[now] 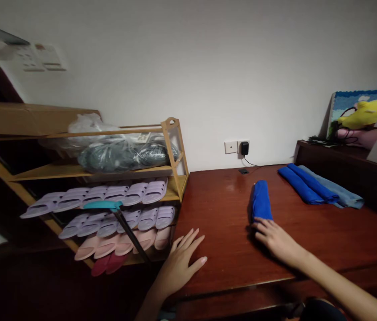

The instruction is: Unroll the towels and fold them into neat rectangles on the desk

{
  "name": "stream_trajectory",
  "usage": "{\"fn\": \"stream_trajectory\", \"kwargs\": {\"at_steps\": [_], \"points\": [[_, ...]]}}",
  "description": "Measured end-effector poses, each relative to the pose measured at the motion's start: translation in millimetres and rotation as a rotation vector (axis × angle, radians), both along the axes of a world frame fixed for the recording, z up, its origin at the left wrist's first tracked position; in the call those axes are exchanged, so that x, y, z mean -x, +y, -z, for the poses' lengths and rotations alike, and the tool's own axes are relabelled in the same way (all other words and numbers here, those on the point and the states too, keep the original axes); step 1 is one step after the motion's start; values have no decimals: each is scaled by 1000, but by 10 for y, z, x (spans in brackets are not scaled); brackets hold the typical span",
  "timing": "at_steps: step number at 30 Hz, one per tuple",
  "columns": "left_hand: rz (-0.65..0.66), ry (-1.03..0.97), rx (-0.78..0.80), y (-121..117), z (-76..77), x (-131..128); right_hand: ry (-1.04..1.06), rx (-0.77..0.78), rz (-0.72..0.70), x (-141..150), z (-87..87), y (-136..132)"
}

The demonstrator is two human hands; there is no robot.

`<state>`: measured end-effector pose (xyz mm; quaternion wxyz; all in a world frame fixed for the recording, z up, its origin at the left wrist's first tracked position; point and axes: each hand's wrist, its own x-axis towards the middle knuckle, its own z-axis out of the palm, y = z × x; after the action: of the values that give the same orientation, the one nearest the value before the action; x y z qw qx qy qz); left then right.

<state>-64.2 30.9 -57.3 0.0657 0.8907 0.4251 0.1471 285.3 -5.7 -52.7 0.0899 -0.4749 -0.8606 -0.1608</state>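
Note:
A rolled blue cloth lies on the dark red wooden table, pointing away from me. My right hand rests at its near end, fingertips touching the roll, fingers slightly apart and holding nothing. My left hand lies flat on the table's left edge with fingers spread. Two more rolled blue cloths and a lighter blue one lie side by side further right.
A wooden shoe rack stands left of the table, holding rows of lilac and pink slippers and bagged items. A teal-handled tool leans against it. A wall socket with a black charger sits behind; a raised ledge at right carries toys.

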Motion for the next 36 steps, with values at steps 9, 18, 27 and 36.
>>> {"fn": "stream_trajectory", "kwargs": {"at_steps": [9, 18, 27, 36], "points": [[-4, -142, -89, -236, -197, -78, 247, 268, -325, 529, -542, -911], [182, -22, -2, -767, -315, -591, 333, 101, -54, 622, -55, -906], [183, 2, -52, -710, -147, -508, 575, -134, 179, 132, 292, -1070], [1, -56, -218, -607, -155, -704, 382, -199, 34, 429, -39, -1135]]}}
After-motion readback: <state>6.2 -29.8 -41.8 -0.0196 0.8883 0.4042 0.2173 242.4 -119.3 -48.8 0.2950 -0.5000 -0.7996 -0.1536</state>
